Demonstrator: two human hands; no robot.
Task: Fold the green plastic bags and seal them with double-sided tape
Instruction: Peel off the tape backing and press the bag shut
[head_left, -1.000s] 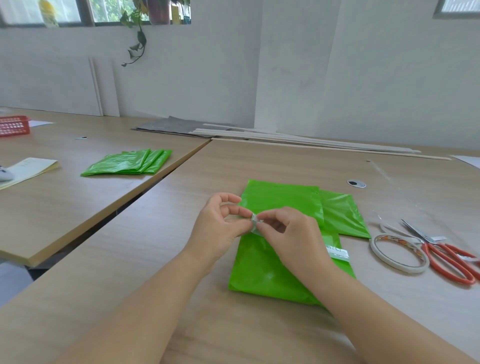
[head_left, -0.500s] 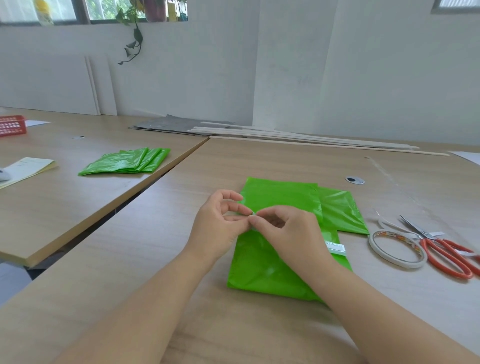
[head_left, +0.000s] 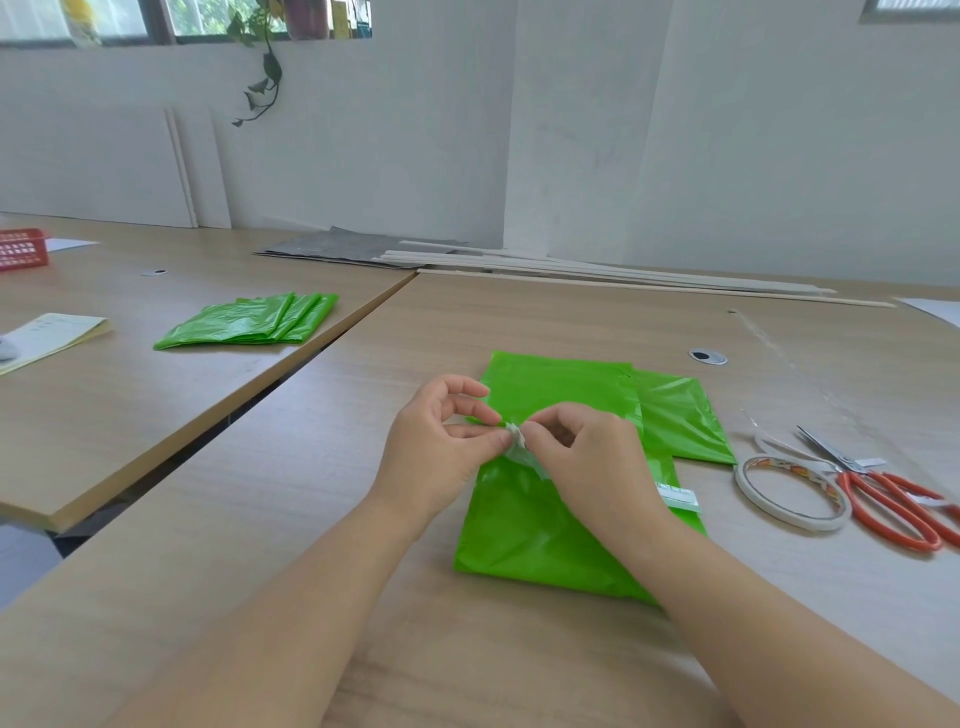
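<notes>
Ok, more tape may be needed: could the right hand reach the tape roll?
Probably yes: the tape roll lies uncovered right of the right hand, nothing between, but its fingers pinch a tape scrap.

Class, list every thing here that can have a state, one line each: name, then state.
left hand, pinches the tape strip
right hand, pinches the same strip
tape strip, held above the green bag
green bag, folded, lying flat
tape roll, lying flat
scissors, closed, lying flat
bag stack, folded, untouched
</notes>
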